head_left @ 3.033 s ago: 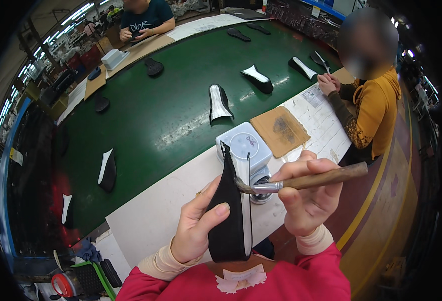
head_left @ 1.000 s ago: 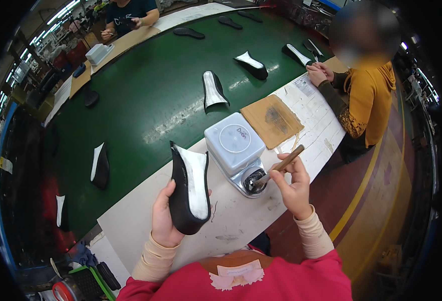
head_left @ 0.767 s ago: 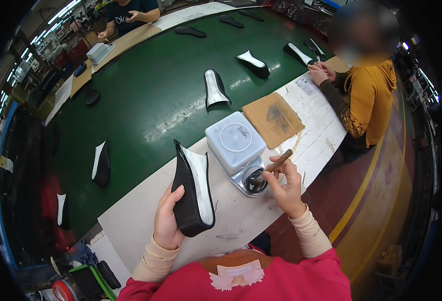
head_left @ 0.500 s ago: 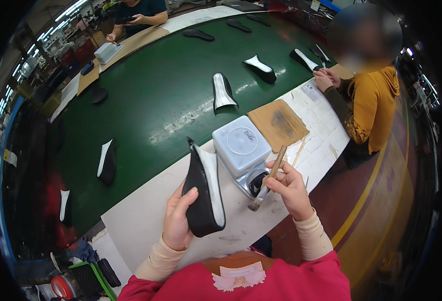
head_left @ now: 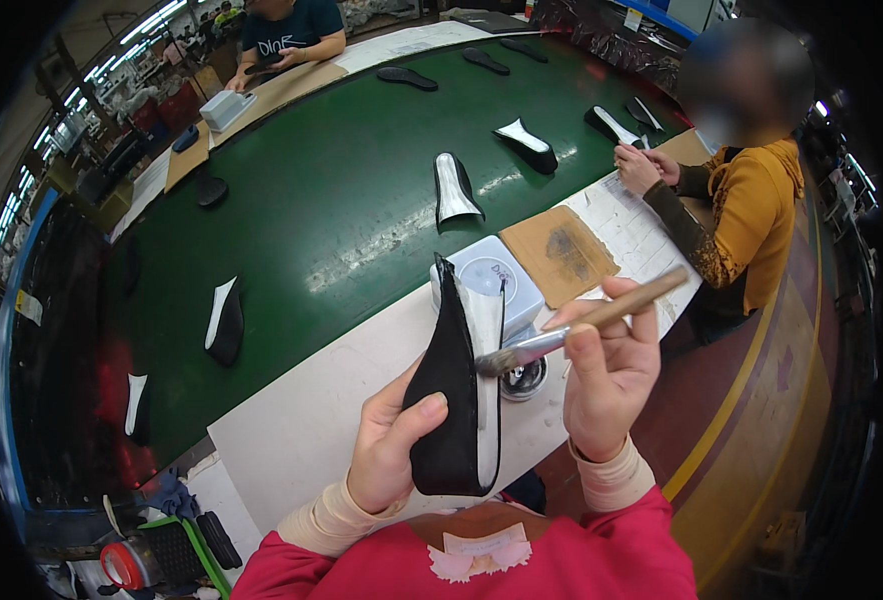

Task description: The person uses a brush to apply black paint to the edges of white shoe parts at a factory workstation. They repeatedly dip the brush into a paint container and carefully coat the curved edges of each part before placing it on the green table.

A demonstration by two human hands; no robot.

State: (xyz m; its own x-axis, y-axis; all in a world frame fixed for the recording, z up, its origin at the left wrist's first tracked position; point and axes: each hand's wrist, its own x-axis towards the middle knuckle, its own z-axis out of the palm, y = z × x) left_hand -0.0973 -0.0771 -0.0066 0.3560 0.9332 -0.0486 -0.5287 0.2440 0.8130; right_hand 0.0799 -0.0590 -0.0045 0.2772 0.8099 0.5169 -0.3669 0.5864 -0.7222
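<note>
My left hand [head_left: 393, 440] is closed round the outer side of a black wedge shoe sole [head_left: 441, 425], tilted up with its whitish upper face turned to the right. In my right hand [head_left: 611, 385] is a flat brush [head_left: 626, 308] with a wooden handle and metal ferrule, pinched between thumb and fingers. The dark bristles lie against the sole's whitish face near its middle. Behind the sole stands a pale blue-white plastic container [head_left: 526, 275], partly hidden. A small round pot [head_left: 524, 380] with dark insides sits in front of it, under the brush.
A brown cardboard piece [head_left: 561, 255] lies beyond the container on the white-covered table edge [head_left: 311, 400]. Several wedge soles, such as this sole [head_left: 453, 190], lie on the green belt [head_left: 331, 230]. A person in yellow [head_left: 761, 205] works at the right; another person [head_left: 291, 40] is far left.
The brush has moved from over the round pot leftward and up to the sole's whitish face. My left hand has shifted the sole right and turned it slightly.
</note>
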